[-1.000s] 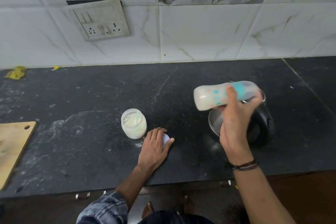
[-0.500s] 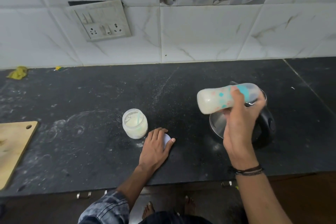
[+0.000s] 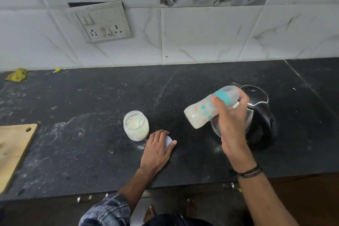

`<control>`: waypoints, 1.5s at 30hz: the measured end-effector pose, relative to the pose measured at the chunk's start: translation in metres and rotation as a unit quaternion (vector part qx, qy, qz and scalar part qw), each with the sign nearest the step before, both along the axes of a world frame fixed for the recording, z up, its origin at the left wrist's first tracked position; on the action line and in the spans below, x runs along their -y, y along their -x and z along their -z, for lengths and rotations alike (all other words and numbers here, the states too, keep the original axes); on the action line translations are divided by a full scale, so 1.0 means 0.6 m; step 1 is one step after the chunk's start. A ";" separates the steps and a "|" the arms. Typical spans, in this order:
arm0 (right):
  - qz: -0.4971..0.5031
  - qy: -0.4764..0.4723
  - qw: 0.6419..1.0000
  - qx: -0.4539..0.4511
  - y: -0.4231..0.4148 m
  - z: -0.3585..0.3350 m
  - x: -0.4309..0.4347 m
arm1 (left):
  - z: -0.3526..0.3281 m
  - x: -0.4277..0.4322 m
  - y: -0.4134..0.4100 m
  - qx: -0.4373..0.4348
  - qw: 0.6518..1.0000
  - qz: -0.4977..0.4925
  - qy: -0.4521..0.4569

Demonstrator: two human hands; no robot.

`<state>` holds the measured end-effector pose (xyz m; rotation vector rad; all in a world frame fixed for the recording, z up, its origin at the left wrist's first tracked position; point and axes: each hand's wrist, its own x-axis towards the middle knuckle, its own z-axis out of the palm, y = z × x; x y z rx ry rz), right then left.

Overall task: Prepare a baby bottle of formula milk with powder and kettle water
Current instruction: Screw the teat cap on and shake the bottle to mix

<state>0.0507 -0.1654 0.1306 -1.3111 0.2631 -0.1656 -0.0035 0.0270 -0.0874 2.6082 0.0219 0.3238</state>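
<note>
My right hand grips a baby bottle filled with milky liquid, capped in teal, tilted with its base down to the left, in the air in front of the black kettle. An open jar of white formula powder with a scoop handle in it stands on the dark counter. Beside the jar, my left hand lies flat over a white lid, fingers together, pressing it to the counter.
A wooden cutting board lies at the left front edge. A yellow cloth scrap sits at the back left by the tiled wall. A socket panel is on the wall. Powder dust streaks the counter.
The bottle has swung from nearly level to base-down at the left while my right hand holds it. My left hand has stayed on the lid.
</note>
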 end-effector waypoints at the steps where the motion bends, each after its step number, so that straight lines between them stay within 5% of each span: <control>1: 0.037 -0.027 0.999 0.015 0.000 -0.003 0.003 | 0.000 0.001 0.000 -0.001 1.000 -0.001 0.000; 4: 0.103 -0.060 0.992 0.041 -0.003 -0.009 0.007 | 0.000 0.003 -0.001 -0.002 1.000 -0.003 -0.003; 8: -0.015 0.007 1.000 -0.001 -0.006 -0.003 -0.001 | -0.001 -0.001 0.000 -0.005 1.000 0.004 -0.003; 13: 0.114 -0.073 0.990 0.034 -0.017 -0.010 0.012 | 0.002 0.002 -0.002 -0.006 1.000 -0.001 -0.010; 17: 0.009 0.000 1.000 0.005 -0.014 -0.003 0.003 | 0.002 0.000 -0.001 -0.004 1.000 0.002 -0.010; 21: 0.109 -0.075 0.990 0.048 -0.018 -0.005 0.010 | 0.000 0.003 -0.001 -0.011 1.000 -0.002 -0.011; 26: 0.002 0.005 1.000 0.006 -0.017 -0.002 0.003 | -0.001 0.001 -0.001 -0.009 1.000 0.001 -0.009; 30: 0.122 -0.081 0.988 0.048 -0.020 -0.010 0.010 | -0.002 0.003 -0.001 -0.009 1.000 -0.004 -0.013; 34: 0.005 -0.004 1.000 0.004 -0.023 -0.002 0.001 | -0.001 0.001 -0.001 -0.006 1.000 0.000 -0.010; 39: 0.101 -0.073 0.991 0.039 -0.025 -0.001 0.005 | -0.002 0.003 -0.001 -0.006 1.000 -0.006 -0.013; 43: -0.013 0.013 1.000 0.007 -0.023 0.003 0.000 | -0.001 0.001 -0.001 -0.005 1.000 -0.001 -0.012; 45: 0.024 -0.017 0.999 0.026 -0.020 -0.003 0.001 | -0.001 0.002 0.000 0.000 1.000 -0.004 -0.012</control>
